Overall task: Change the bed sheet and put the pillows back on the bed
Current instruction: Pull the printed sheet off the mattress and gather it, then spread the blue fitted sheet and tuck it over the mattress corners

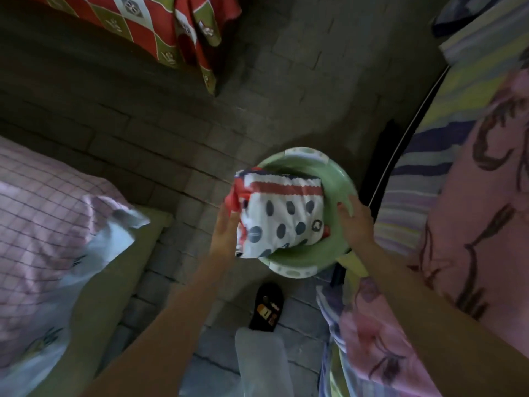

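A folded sheet [283, 216], white with blue dots and a red band, lies in a round green basin [339, 179] on the tiled floor between the beds. My left hand [224, 230] lies flat against the sheet's left side, fingers straight. On the right side of the bundle, my right hand [356, 222] rests over the basin's rim with its fingers spread toward the sheet. A pillow in a pink checked case [43, 210] lies on the bed at the left. At the right, a pink floral pillow [472, 224] sits on a striped sheet [423, 173].
A red and green diamond-patterned cloth [148, 24] hangs over a bed edge at the top. A black slipper [266, 308] lies on the floor just below the basin, by my leg [260, 365]. The olive mattress edge [114, 282] borders the floor strip on the left.
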